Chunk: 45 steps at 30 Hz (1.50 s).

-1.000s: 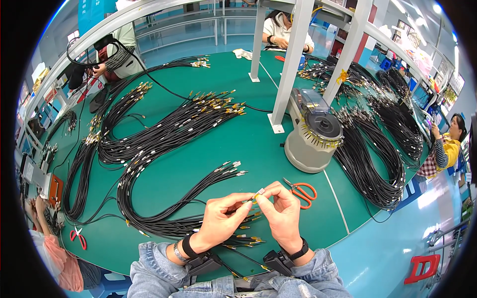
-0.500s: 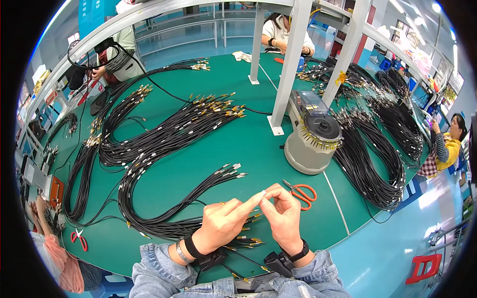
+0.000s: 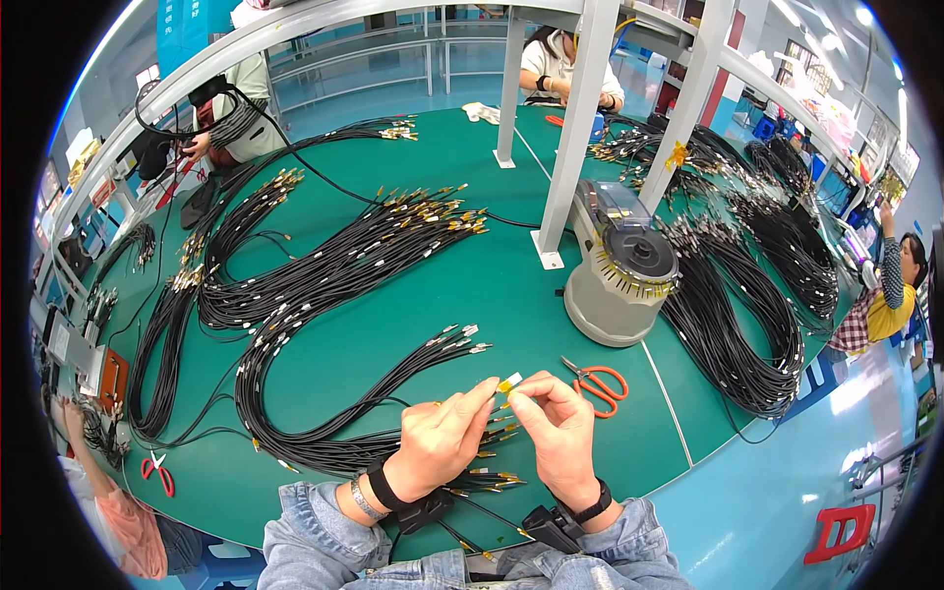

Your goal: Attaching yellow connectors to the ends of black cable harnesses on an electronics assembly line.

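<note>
Both hands meet low in the middle of the view, above the near edge of the green worktop [image 3: 472,295]. The left hand [image 3: 438,442] and the right hand [image 3: 556,428] are each pinched narrow, thumb and forefinger closed on the same small thing: a cable end [image 3: 507,384] with a yellow-and-white tip, held up between the fingertips just above the worktop. The cable's black length cannot be followed below the hands.

Under and just in front of the wrists lies a short bundle of black cables [image 3: 482,467] with gold-coloured connectors fanned toward the right. A longer looped bundle [image 3: 324,393] curves away to the left, its metal-tipped ends lying near the left hand. Further back, a large sheaf of black cables [image 3: 334,265] stretches across the worktop.

Orange-handled scissors [image 3: 595,382] lie just to the right of the right hand, apart from it. Behind them stands a grey round-bodied machine [image 3: 619,280], beside a white post [image 3: 575,138]. More black cable coils [image 3: 747,295] lie to its right. Red-handled scissors [image 3: 157,472] rest at the left edge. Other people [image 3: 560,69] work at the far side of the worktop
</note>
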Motion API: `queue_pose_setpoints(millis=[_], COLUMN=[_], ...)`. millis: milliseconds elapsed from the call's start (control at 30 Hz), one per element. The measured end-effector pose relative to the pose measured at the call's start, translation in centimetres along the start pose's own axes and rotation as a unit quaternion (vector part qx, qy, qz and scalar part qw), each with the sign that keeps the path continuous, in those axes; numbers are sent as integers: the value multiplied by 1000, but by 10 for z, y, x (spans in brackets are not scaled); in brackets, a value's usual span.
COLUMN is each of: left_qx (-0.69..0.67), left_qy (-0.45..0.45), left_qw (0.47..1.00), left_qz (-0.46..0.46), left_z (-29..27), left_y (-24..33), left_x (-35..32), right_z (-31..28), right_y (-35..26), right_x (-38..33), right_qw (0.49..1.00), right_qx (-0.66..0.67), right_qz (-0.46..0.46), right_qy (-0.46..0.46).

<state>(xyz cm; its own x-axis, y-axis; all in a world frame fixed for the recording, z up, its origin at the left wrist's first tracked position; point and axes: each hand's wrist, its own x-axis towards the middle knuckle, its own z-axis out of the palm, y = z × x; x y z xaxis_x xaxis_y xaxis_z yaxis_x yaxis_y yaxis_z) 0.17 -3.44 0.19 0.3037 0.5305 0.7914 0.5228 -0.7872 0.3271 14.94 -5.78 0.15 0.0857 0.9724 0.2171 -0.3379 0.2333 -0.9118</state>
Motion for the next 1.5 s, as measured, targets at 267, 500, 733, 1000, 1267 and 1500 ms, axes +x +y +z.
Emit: queue_pose_setpoints(millis=[267, 500, 733, 1000, 1267, 1500], left_qx=[-43, -66, -137, -200, -352, -360], left_qy=[8, 9, -17, -25, -80, -86], left_qw=[998, 993, 974, 952, 879, 868], left_qz=[-46, -93, -178, -230, -311, -330], left_z=[0, 1, -1, 0, -6, -4], left_y=[4, 8, 14, 13, 11, 12], left_x=[0, 1, 2, -2, 2, 1], right_z=[1, 3, 5, 5, 1, 2], right_y=[3, 4, 5, 7, 10, 6], right_x=[0, -1, -2, -2, 1, 2], right_qw=[1000, 1000, 998, 1000, 1000, 997], right_qx=[21, 15, -39, 1, -22, -64], right_qz=[14, -5, -50, -20, -17, -26], right_qy=[-2, 6, 13, 13, 13, 26])
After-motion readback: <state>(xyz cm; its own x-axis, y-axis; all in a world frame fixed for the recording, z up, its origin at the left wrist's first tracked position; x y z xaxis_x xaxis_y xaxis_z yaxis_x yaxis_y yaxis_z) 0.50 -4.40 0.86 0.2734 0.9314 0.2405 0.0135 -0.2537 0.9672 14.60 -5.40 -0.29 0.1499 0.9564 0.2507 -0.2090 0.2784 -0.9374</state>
